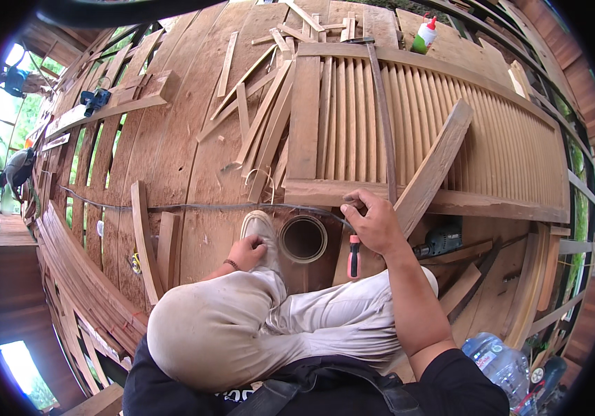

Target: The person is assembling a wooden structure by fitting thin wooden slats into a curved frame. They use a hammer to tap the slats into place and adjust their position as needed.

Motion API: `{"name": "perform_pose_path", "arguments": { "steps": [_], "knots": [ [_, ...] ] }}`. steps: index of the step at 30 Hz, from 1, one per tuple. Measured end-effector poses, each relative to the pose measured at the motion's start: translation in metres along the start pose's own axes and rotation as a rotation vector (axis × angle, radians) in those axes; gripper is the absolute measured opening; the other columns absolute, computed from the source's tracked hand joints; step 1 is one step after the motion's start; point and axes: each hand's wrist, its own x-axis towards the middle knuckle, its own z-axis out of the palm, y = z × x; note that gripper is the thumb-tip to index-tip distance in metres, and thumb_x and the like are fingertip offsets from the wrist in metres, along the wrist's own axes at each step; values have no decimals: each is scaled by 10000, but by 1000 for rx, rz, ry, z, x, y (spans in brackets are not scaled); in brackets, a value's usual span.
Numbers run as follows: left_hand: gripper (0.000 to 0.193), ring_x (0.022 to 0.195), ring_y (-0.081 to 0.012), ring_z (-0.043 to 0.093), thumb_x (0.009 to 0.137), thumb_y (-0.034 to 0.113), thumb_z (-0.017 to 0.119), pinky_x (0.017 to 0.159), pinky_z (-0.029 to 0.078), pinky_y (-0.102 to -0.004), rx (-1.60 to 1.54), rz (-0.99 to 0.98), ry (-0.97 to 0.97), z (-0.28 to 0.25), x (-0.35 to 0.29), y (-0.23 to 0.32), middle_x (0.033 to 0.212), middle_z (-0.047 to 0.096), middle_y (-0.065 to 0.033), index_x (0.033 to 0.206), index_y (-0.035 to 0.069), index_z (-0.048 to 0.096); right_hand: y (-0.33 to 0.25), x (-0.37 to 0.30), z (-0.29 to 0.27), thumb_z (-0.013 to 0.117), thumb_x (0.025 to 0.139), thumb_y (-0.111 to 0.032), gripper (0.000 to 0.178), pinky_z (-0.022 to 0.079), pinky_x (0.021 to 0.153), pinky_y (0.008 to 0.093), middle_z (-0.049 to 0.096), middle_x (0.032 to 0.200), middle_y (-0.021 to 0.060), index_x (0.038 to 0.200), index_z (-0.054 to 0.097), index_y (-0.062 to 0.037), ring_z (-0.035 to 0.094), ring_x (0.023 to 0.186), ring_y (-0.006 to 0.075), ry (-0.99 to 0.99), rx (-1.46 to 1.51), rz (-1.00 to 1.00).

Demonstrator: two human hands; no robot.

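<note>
Head view: slatted panel (429, 104) lies on the floor (193, 125) at 2 o'clock. Right hand (374, 222) is at 3 o'clock, by the panel's near rail (491, 205); grip curled, fingertips drawn together, can't tell if it holds anything or touches the rail. Pink tool (354, 258) sits just beside it, at the hand's 7 o'clock. Left hand (247, 252) rests on the shoe (259, 225) at 8 o'clock; grip loosely folded, can't tell if it grasps.

Progress: looks well along. Frame is together and slats (353, 111) run nearly end to end. Bar (380, 111) at 1 o'clock and board (436, 166) at 2 lie across it, probably still to come off. Loose strips (243, 111) at 11 o'clock look like leftovers, though can't be sure. Fixing and finishing: can't tell.
</note>
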Motion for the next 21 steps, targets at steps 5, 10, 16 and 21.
{"name": "perform_pose_path", "arguments": {
  "steps": [5,10,16,21],
  "knots": [
    [340,883,-322,721,903,343,682,827,557,-411,-42,10,-2,1,0,2,930,744,-181,1063,46,723,2,1,-2,717,919,-224,310,561,765,360,753,898,164,1116,706,14,733,834,241,13,38,57],
    [351,922,-348,724,897,344,680,847,557,-422,22,8,18,-4,-4,7,957,747,-199,1071,45,730,9,5,-6,708,941,-197,258,547,729,320,726,850,101,1090,713,13,681,788,157,114,120,23],
    [350,954,-372,719,899,340,676,867,555,-433,-45,-10,-17,-1,0,14,991,748,-212,1088,51,735,23,5,-22,666,997,-156,193,520,684,251,688,862,24,1057,706,22,616,760,86,217,308,62],
    [330,925,-327,730,903,330,695,853,561,-401,-73,-44,-15,-3,-5,2,965,751,-189,1076,52,733,13,8,-21,666,993,-151,173,513,653,244,678,831,20,1030,698,15,606,719,75,286,320,57]
  ]
}}
